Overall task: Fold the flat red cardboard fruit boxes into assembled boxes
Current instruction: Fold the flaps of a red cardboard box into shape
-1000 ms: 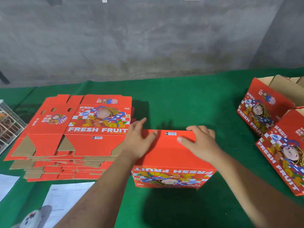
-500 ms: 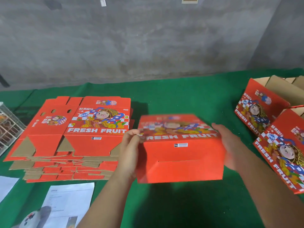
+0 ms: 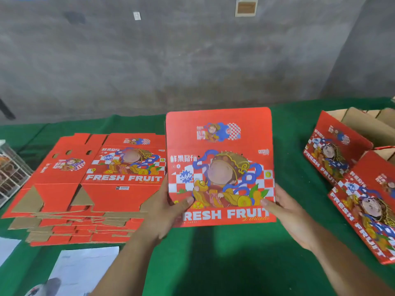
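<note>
I hold a red fruit box (image 3: 220, 167) upright above the green table, its printed "FRESH FRUIT" face toward me and a top flap standing up. My left hand (image 3: 166, 210) grips its lower left edge, thumb on the front. My right hand (image 3: 286, 212) grips the lower right edge, thumb on the print. A stack of flat red boxes (image 3: 85, 189) lies on the table to the left.
Two assembled open boxes (image 3: 333, 150) (image 3: 367, 201) lie tilted at the right on the green table (image 3: 213, 253). White papers (image 3: 85, 268) lie at the front left. A wire crate (image 3: 10, 169) stands at the far left. A grey wall runs behind.
The box lay bottom-up under my palms, was then tipped and lifted, and is now turned upright with its printed front facing me. Both hands moved to its lower side edges.
</note>
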A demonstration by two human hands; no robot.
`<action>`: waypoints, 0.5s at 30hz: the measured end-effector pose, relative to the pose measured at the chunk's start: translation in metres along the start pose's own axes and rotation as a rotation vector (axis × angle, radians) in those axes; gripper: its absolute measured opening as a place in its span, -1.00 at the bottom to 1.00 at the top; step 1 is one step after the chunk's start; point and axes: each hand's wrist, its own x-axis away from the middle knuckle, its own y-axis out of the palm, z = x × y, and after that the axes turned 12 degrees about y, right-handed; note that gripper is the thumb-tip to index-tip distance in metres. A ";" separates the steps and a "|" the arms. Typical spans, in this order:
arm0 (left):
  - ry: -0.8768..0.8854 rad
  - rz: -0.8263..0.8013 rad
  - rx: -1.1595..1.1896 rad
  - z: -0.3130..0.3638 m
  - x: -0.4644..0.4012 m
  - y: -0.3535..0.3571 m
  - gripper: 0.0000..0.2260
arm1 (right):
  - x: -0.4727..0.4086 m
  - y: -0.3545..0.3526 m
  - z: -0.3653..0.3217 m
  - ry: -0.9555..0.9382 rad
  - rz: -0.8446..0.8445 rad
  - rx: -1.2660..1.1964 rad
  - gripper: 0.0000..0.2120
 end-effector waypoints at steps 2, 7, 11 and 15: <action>-0.006 0.030 -0.066 -0.010 -0.002 0.001 -0.56 | -0.005 -0.001 0.001 0.002 0.135 0.031 -0.48; 0.020 -0.028 -0.006 -0.029 -0.009 0.008 -0.37 | -0.029 0.003 0.008 0.142 0.427 0.082 -0.53; -0.003 -0.176 -0.086 -0.048 -0.006 0.020 -0.23 | -0.042 0.013 0.032 0.307 0.429 -0.031 -0.59; -0.011 -0.102 -0.185 -0.060 -0.007 0.035 -0.58 | -0.047 0.018 0.048 0.334 0.483 -0.056 -0.62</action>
